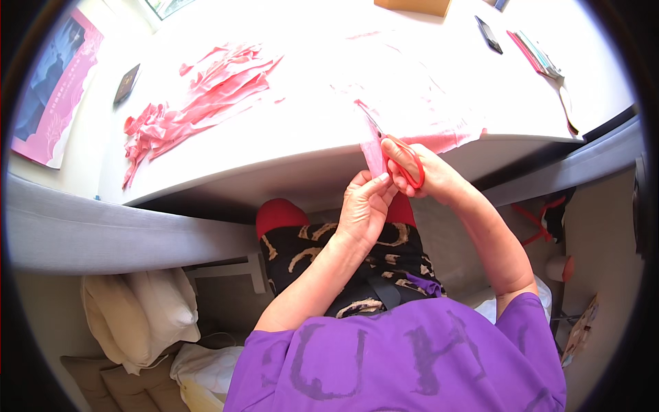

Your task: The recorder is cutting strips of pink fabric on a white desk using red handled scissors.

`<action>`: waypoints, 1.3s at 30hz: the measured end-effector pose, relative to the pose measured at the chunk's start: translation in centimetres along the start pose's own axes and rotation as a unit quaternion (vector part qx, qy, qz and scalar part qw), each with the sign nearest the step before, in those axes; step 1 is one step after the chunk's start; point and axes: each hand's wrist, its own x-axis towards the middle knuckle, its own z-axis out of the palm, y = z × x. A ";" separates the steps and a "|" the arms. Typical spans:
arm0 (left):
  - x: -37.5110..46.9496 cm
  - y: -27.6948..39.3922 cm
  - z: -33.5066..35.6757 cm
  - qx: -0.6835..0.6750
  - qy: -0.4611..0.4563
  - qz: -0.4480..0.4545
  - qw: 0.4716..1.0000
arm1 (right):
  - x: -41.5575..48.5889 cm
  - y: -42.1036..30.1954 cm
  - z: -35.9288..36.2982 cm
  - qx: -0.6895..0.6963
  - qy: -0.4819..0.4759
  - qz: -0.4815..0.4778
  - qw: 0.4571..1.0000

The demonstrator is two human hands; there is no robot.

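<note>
My right hand (414,167) holds a pair of scissors with red handles (419,170), their blades pointing up and to the left along a strip of thin pink material (374,154). The strip's lower end is pinched between the thumb and fingers of my left hand (366,198), just below and left of the scissors. More pink material (437,141) hangs over the front edge of the white table behind my right hand. At the left of the tabletop lies a heap of crumpled pink strips (206,98).
On the white table (304,134) are a dark booklet (126,84) at the left, a dark phone-like device (488,35), a stack of notebooks (535,54) and a cardboard box (414,6). Pale cushions (141,314) lie below left.
</note>
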 end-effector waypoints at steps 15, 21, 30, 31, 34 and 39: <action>-0.5 -0.3 0.1 -0.019 0.011 -0.011 1.000 | 0.4 -3.1 0.4 -0.031 0.010 0.025 0.999; -0.7 -0.6 0.0 -0.023 0.022 -0.015 0.999 | 0.7 -2.4 -0.1 -0.035 -0.001 0.019 0.999; -1.3 -1.2 -0.9 -0.033 0.002 -0.018 0.999 | 0.7 -3.5 0.4 -0.016 -0.004 0.029 0.999; -1.4 -1.2 -1.0 -0.030 0.003 -0.024 0.999 | 0.8 -3.5 0.4 -0.019 -0.008 0.032 0.999; -1.7 -1.4 -1.4 -0.031 0.016 -0.027 0.999 | 0.8 -3.8 0.6 -0.035 -0.013 0.037 0.999; -2.1 -1.4 -1.4 -0.028 0.006 -0.029 0.999 | 1.1 -3.4 0.7 -0.020 -0.009 0.024 0.999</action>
